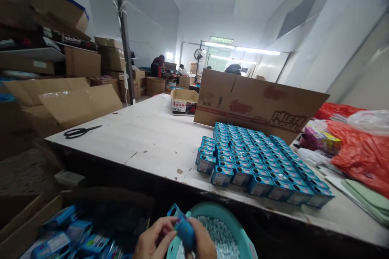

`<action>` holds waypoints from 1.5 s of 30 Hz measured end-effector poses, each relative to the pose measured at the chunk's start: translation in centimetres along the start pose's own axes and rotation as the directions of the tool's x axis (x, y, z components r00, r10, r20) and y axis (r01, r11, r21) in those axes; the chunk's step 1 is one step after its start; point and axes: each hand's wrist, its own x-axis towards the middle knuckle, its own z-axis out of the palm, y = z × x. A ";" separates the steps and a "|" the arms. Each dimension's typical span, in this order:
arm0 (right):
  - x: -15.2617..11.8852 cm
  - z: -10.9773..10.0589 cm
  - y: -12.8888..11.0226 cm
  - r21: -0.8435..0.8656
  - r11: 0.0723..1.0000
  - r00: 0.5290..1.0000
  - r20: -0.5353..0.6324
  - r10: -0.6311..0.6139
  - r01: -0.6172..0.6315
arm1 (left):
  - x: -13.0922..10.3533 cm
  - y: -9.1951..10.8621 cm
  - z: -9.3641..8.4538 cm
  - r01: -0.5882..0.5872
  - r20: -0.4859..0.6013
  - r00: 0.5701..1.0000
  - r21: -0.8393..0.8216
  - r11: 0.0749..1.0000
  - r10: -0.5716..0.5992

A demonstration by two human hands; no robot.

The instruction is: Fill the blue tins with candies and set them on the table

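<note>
My right hand (203, 243) is wrapped round a small blue printed box (185, 231), held tilted over the basin's left side. With its fingertips pinched at the box's upper left edge, my left hand (155, 239) also grips it; one end flap stands up. Below them is a teal basin (241, 226) full of small pale blue-white pieces (224, 232). A carton on the lower left holds several more blue boxes (79, 230), lying loosely. On the table, rows of blue boxes (258, 166) stand upright with round dark holes on top, some showing white pieces.
The white table (146, 129) has a chipped front edge. Black scissors (79, 131) lie at its left corner. A large cardboard sheet (243, 103) stands behind the rows, beside an open shallow carton (184, 101). Red plastic bags (361, 149) lie right. People work far back.
</note>
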 end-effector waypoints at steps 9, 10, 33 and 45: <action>-4.3 -4.8 4.9 0.452 0.804 0.869 0.470 0.153 -0.386 | 0.7 -0.5 5.8 0.193 0.452 0.891 -0.315 0.929 -0.032; -4.8 -4.9 5.9 0.313 0.856 0.854 0.460 0.242 -0.411 | 0.8 -0.8 6.1 0.206 0.407 0.912 -0.323 0.924 -0.061; -11.3 -2.5 13.4 -0.307 0.883 0.706 0.531 0.469 -0.355 | 0.5 -9.9 5.2 0.547 0.259 0.828 -0.571 0.612 -0.498; -6.2 -3.7 13.8 -0.659 0.740 0.825 0.338 0.453 -0.137 | 2.0 -11.6 5.7 0.644 0.314 0.759 -0.496 0.583 -0.571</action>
